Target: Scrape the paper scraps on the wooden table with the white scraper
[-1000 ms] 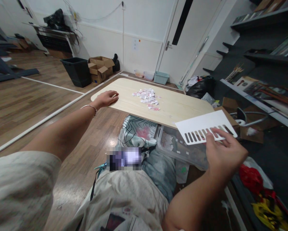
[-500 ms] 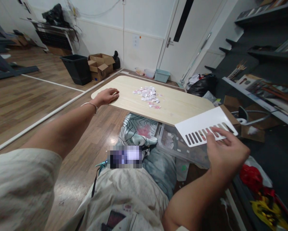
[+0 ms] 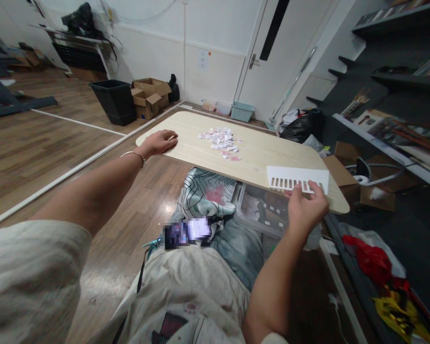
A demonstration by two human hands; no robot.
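My right hand pinches the slotted edge of a white slotted card, a flat sheet with a row of rounded cut-outs along its near side. The card is at the right end of the pale wooden board; whether it touches the surface I cannot tell. At the board's left end, my left hand lies with its fingers loosely stretched over the edge and holds nothing. Between the hands, a heap of small white and pink paper scraps is spread over the board.
A clear plastic bin with scraps sits under the board's near edge. On my lap are a patterned cloth and a phone with a blurred screen. Cardboard boxes and dark shelving stand at the right.
My right hand has moved left and forward, bringing the white slotted card from beyond the board's near edge to the board's right end. My left hand has stayed in place.
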